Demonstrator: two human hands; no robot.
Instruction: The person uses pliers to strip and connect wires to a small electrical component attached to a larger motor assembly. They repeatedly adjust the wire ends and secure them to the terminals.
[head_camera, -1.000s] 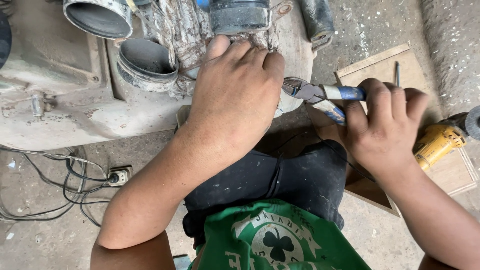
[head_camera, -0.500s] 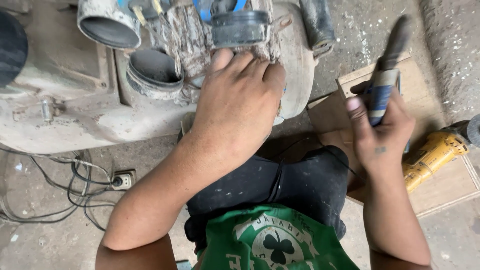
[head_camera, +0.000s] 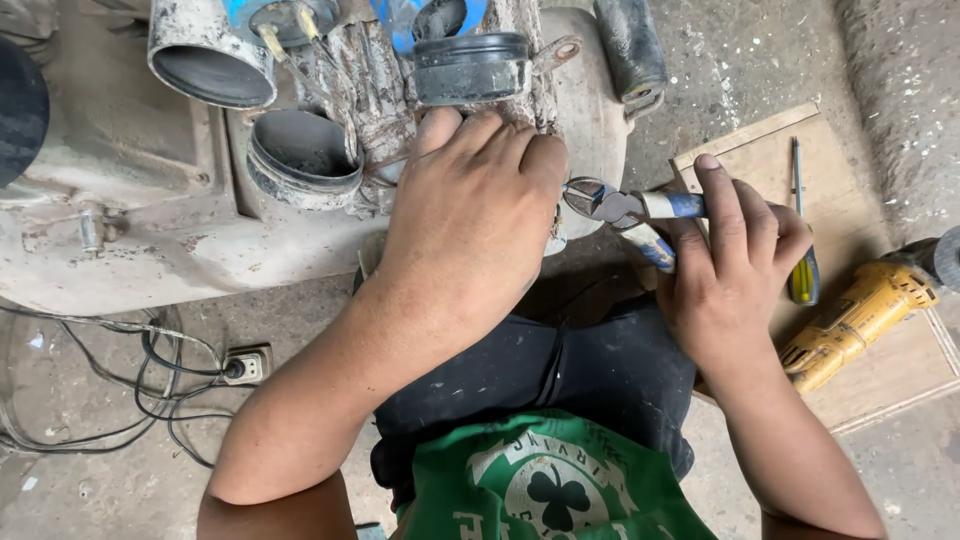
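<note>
Left hand (head_camera: 470, 215): palm down, fingers spread on the dirty machine housing (head_camera: 150, 230), grasping nothing visible | Right hand (head_camera: 735, 265): clenched on blue-handled pliers (head_camera: 625, 210), tips apparently at the housing's edge | Yellow screwdriver (head_camera: 800, 225) and power tool (head_camera: 860, 315): on wooden board (head_camera: 870, 370).

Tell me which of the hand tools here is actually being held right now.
The blue-handled pliers, gripped in the right hand. The yellow-handled screwdriver and the yellow power tool both lie untouched on the wooden board.
</note>
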